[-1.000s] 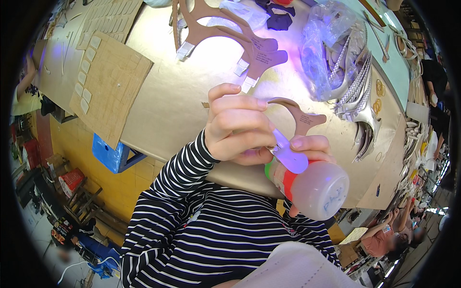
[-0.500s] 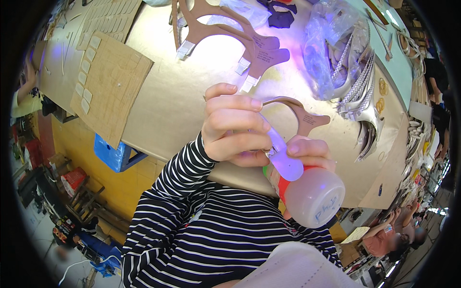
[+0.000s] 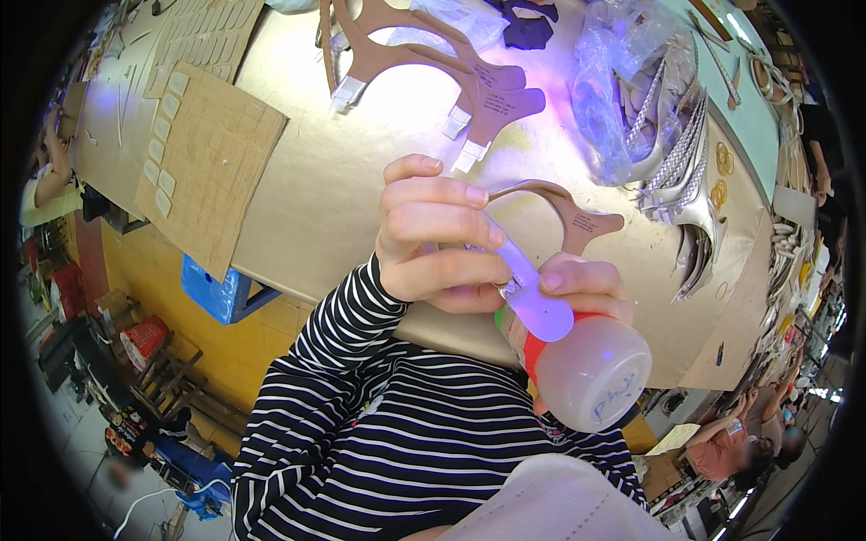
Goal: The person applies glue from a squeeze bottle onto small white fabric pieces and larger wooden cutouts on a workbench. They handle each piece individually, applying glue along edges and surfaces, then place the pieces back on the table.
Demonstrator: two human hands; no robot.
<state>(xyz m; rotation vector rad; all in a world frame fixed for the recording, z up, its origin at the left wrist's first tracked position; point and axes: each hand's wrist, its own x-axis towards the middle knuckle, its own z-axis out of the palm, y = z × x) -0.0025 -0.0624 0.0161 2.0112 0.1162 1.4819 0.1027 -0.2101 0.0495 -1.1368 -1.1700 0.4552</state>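
Left hand point(image 3: 433, 239): fingers curled tight around a thin pale strip point(image 3: 523, 270), pinching it near its upper end, above the bottle.
Right hand point(image 3: 577, 284): clasped around the neck end of the bottle point(image 3: 591, 365), thumb on top, pressing against the strip's rounded lower end.
Strip: long axis slants from upper left at the left fingers down to lower right, ending in a rounded tip just over the bottle's red collar.
Bottle: translucent, base turned toward the camera, neck pointing up toward the strip; held clear of the table point(image 3: 343, 180).
Nearer hand: both touch the strip; the right is nearer its tip.
Behind: brown cutouts point(image 3: 577, 216), cardboard sheet point(image 3: 212, 162).
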